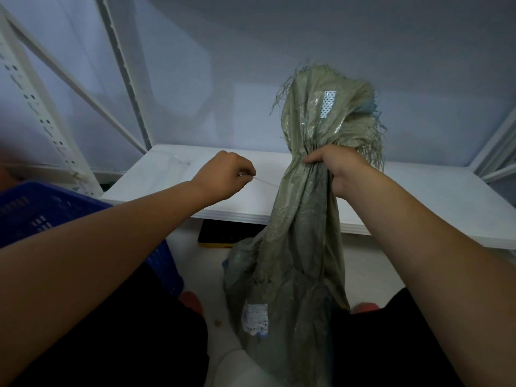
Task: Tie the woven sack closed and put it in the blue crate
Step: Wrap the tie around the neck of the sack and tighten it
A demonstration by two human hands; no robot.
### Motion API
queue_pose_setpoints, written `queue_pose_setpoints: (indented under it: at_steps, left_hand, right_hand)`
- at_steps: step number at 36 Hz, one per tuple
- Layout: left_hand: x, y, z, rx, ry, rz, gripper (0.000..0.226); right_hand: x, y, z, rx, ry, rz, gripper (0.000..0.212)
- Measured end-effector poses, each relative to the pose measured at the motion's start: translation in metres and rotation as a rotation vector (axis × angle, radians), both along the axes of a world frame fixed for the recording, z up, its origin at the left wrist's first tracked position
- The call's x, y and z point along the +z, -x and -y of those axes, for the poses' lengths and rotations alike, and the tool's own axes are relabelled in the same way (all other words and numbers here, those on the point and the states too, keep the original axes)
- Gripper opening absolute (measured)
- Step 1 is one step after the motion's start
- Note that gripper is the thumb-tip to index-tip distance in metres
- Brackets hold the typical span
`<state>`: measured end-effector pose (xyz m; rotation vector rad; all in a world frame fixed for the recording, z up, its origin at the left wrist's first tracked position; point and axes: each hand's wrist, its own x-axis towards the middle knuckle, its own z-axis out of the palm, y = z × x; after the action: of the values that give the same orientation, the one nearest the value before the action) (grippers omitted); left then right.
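R hand (337,169) clenched round the gathered neck of the woven sack (296,247). Sack hangs btwn the knees, frayed top sticking up. L hand (226,174) pinches a thin string (265,182) that runs to the neck.

Risks imo: string is v thin, could slip the pinch or snap if yanked. If the R grip eases, the neck fans open before any knot's on.

Blue crate (25,213) low at left, partly behind L forearm. White shelf board (167,174) right ahead, black pad (217,233) under it, so tight room for wrapping.
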<state>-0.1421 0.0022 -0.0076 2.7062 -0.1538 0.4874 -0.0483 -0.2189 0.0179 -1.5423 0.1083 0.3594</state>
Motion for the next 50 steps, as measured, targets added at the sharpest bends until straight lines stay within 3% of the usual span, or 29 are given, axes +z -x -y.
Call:
queue_pose_setpoints:
  at_steps: [5, 17, 21, 25, 29, 36, 42, 50]
  left_hand:
    - [0.002, 0.002, -0.008, 0.063, 0.154, -0.041, 0.011]
    - [0.001, 0.009, -0.027, 0.117, 0.328, -0.052, 0.009]
    - [0.003, 0.009, -0.024, 0.155, 0.487, -0.006, 0.012]
    - [0.008, 0.006, -0.016, 0.182, 0.606, 0.010, 0.016]
    - [0.009, 0.005, -0.011, 0.166, 0.633, -0.003, 0.017]
    - [0.011, 0.007, -0.005, 0.134, 0.700, -0.029, 0.015]
    - [0.012, 0.009, 0.002, 0.101, 0.752, -0.099, 0.014]
    - [0.009, 0.003, 0.016, 0.071, 0.867, -0.230, 0.009]
  right_hand:
    - [0.000, 0.001, 0.002, 0.009, 0.013, -0.006, 0.061]
    - [0.001, 0.005, -0.005, 0.015, 0.025, 0.010, 0.072]
    - [0.002, 0.005, -0.006, 0.021, 0.030, 0.012, 0.063]
    - [0.001, 0.004, -0.008, 0.019, 0.039, 0.008, 0.072]
    - [0.003, 0.009, -0.010, 0.033, 0.029, 0.024, 0.056]
    - [0.003, 0.014, -0.017, 0.075, 0.029, 0.028, 0.065]
    - [0.006, 0.022, -0.021, 0.148, 0.032, 0.060, 0.047]
    - [0.005, 0.036, -0.034, 0.185, 0.030, 0.104, 0.077]
